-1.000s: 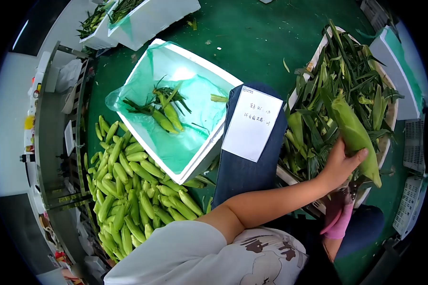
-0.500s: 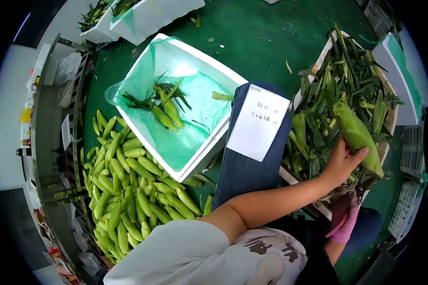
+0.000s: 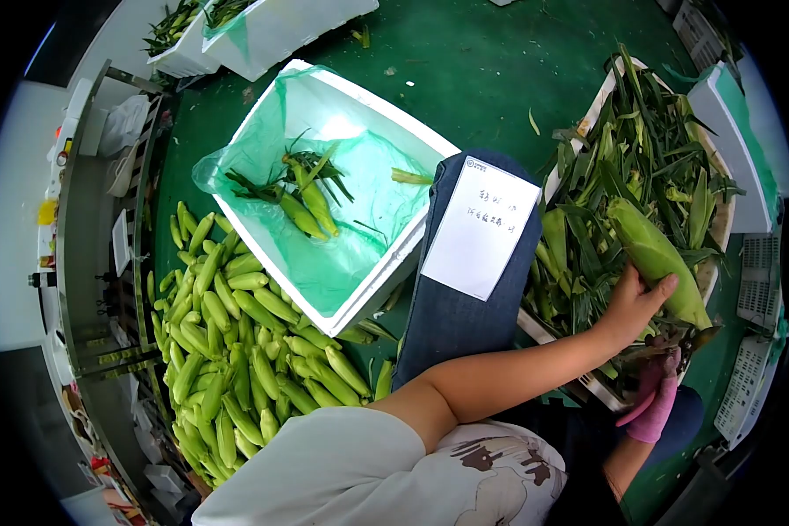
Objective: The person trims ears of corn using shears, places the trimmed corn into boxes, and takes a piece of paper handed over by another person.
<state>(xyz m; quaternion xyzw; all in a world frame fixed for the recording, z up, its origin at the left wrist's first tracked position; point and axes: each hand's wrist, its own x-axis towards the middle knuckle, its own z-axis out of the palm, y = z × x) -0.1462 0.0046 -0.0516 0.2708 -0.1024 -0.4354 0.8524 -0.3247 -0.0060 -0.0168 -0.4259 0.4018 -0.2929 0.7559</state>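
Note:
My left hand, bare, is wrapped round a green ear of corn over the heap of husks and leaves. Just below the ear's lower end, my right hand in a pink glove is closed on a cutting tool with a reddish handle. Its dark blades lie close to the stem end, partly hidden, so contact is unclear. A pile of trimmed green ears lies on the floor at the left.
A white foam box lined with green film holds two ears with leaves. A written sheet lies on my dark-trousered leg. More white boxes stand at the top left, a metal rack at the left, crates at the right.
The gloved right hand and the tool have moved right and slightly up, towards the ear's lower end. The ear in my left hand has tilted and its lower end has shifted slightly right.

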